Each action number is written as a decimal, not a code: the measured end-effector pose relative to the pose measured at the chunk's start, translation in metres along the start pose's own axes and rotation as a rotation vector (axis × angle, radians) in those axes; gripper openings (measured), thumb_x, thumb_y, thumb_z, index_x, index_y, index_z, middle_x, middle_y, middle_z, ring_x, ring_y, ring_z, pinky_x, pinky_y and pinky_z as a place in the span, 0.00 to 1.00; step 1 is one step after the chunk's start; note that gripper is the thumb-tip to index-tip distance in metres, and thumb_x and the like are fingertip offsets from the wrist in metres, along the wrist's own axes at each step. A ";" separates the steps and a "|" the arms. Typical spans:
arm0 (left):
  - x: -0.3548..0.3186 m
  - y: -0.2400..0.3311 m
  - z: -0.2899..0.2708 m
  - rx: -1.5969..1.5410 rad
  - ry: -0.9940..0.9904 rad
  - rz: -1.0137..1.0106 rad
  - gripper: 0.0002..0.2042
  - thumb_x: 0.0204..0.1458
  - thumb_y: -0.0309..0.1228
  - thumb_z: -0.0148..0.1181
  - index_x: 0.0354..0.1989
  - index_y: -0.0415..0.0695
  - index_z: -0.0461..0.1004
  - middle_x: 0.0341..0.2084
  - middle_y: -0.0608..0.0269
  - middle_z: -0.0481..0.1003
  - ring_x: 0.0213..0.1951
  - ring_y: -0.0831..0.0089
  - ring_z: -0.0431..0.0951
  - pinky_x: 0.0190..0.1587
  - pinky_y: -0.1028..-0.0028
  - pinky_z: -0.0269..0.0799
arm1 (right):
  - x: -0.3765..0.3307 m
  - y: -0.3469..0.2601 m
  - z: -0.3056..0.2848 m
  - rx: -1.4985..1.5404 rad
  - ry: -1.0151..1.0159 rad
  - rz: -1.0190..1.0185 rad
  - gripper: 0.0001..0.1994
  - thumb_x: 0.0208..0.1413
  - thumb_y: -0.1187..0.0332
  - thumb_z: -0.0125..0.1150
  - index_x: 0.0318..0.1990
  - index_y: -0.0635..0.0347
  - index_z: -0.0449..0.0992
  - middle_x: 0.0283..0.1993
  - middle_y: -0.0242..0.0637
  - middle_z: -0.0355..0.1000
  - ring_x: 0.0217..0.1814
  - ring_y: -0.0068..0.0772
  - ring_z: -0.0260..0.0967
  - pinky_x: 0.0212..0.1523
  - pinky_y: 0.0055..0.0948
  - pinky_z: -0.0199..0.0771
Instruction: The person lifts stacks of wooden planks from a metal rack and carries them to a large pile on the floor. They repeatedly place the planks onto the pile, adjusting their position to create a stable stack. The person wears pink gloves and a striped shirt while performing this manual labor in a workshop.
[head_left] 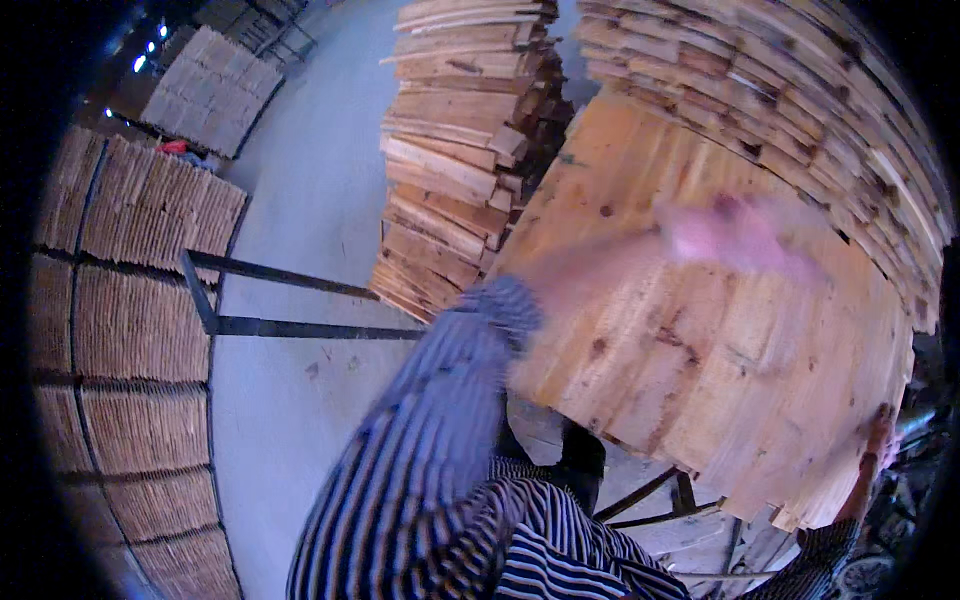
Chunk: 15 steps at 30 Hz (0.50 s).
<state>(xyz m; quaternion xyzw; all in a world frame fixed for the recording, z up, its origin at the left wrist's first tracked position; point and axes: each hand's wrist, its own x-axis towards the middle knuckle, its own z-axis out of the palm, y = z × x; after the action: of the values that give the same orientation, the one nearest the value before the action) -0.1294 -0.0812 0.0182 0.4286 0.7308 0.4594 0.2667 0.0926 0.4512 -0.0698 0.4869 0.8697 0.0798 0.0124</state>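
The board (720, 340) lay under the blurred left hand (740, 235), grip unclear; the right hand (872, 465) clutched its four-o'clock edge. Stacks (460, 150) stood at eleven.

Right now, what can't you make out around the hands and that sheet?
- Left hand: motion-blurred in the head view; its fingers and contact with the wood sheet are unreadable.
- Right hand: mostly behind the sheet's right edge, only fingertips show.
- Sheet's lower edge: striped sleeve covers part.
- Far racks: too small, bent by the fisheye rim.
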 end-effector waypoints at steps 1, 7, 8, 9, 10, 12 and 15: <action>-0.041 -0.030 -0.047 -0.036 0.175 0.032 0.35 0.59 0.52 0.60 0.71 0.45 0.63 0.64 0.51 0.70 0.65 0.54 0.69 0.66 0.58 0.67 | -0.002 -0.004 0.007 -0.097 0.101 -0.035 0.38 0.62 0.33 0.51 0.70 0.51 0.70 0.73 0.59 0.61 0.72 0.63 0.60 0.69 0.52 0.65; -0.371 -0.273 -0.201 -0.054 1.038 -0.669 0.40 0.56 0.60 0.60 0.66 0.37 0.70 0.61 0.48 0.74 0.63 0.60 0.71 0.65 0.64 0.65 | -0.082 -0.133 -0.015 -0.195 0.512 -0.493 0.33 0.69 0.42 0.48 0.76 0.44 0.58 0.78 0.62 0.49 0.77 0.65 0.53 0.71 0.53 0.63; -0.446 -0.351 -0.202 0.066 1.064 -0.778 0.40 0.56 0.60 0.61 0.67 0.38 0.70 0.62 0.47 0.73 0.64 0.57 0.71 0.65 0.63 0.65 | -0.120 -0.190 -0.027 -0.133 0.492 -0.560 0.32 0.70 0.44 0.48 0.76 0.44 0.57 0.77 0.62 0.50 0.78 0.65 0.51 0.71 0.53 0.62; -0.507 -0.398 -0.181 -0.013 1.074 -0.888 0.41 0.56 0.60 0.60 0.68 0.37 0.68 0.64 0.47 0.72 0.64 0.57 0.71 0.64 0.63 0.65 | -0.164 -0.238 -0.041 0.014 0.519 -0.669 0.31 0.70 0.50 0.54 0.76 0.47 0.58 0.78 0.62 0.50 0.78 0.64 0.51 0.72 0.52 0.62; -0.561 -0.435 -0.167 -0.084 1.078 -0.997 0.41 0.57 0.60 0.59 0.69 0.37 0.67 0.65 0.47 0.71 0.65 0.56 0.71 0.64 0.62 0.65 | -0.201 -0.283 -0.058 0.140 0.523 -0.856 0.30 0.68 0.55 0.57 0.75 0.48 0.60 0.78 0.59 0.51 0.78 0.62 0.52 0.72 0.50 0.62; -0.649 -0.504 -0.112 -0.481 1.174 -1.221 0.42 0.58 0.61 0.57 0.70 0.37 0.65 0.67 0.47 0.69 0.65 0.55 0.71 0.65 0.61 0.65 | -0.267 -0.376 -0.093 0.395 0.499 -1.222 0.31 0.65 0.65 0.62 0.74 0.48 0.63 0.78 0.55 0.53 0.79 0.58 0.53 0.72 0.46 0.63; -0.662 -0.557 -0.050 -0.488 1.169 -1.565 0.41 0.56 0.59 0.63 0.71 0.40 0.65 0.55 0.48 0.78 0.51 0.56 0.79 0.53 0.56 0.74 | -0.349 -0.491 -0.107 0.258 0.344 -1.457 0.33 0.60 0.71 0.65 0.74 0.48 0.63 0.77 0.49 0.56 0.78 0.54 0.55 0.72 0.44 0.64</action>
<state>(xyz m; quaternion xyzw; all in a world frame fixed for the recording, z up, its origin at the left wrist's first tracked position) -0.0565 -0.7979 -0.4637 -0.5309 0.7092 0.4303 0.1734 -0.1490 -0.1104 -0.0578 -0.2322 0.9635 0.0238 -0.1307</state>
